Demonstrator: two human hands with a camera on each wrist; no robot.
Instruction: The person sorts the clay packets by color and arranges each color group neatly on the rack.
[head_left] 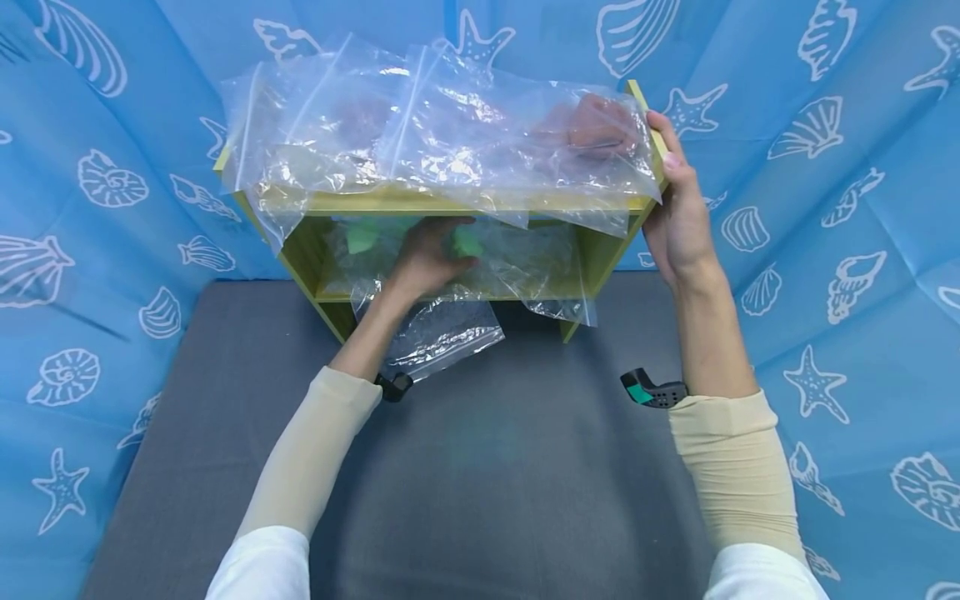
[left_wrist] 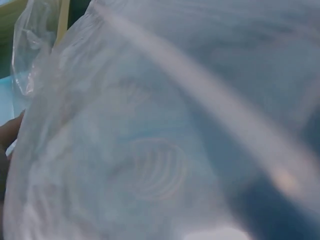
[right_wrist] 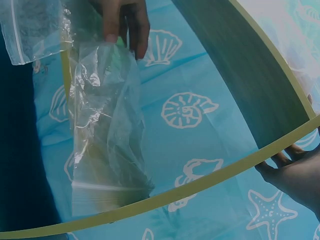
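Left hand: the left hand [head_left: 429,254] reaches into the lower compartment of the small yellow-green wooden two-tier shelf [head_left: 341,203]; its fingers curl onto a clear zip-seal plastic bag with green pieces inside [head_left: 471,243]; whether they fully pinch the film cannot be told from the head view, and the left wrist view is filled with blurred plastic

Right hand: the right hand [head_left: 678,218] holds the shelf's right side panel, thumb on the top front corner, fingers wrapped behind the board; it braces the frame

Where the bag lies: on the lower board, among other crumpled clear bags [head_left: 540,267]; one empty clear bag [head_left: 442,333] hangs out over the front edge down to the grey mat [head_left: 480,467]

Top tier: a heap of clear bags with reddish-brown contents [head_left: 450,137] overhangs the front edge, just above the left wrist

Doing it well, as I judge: take the bag by the thick zip edge rather than the slack film, since the film slides and stretches; keep the wrist low so it does not drag the overhanging top bags; keep the right hand firm on the panel, as the light shelf may shift or tip; move slowly so neighbouring bags are not pulled along

Surroundings: a blue cloth printed with white shells and starfish [head_left: 840,167] stands round the mat
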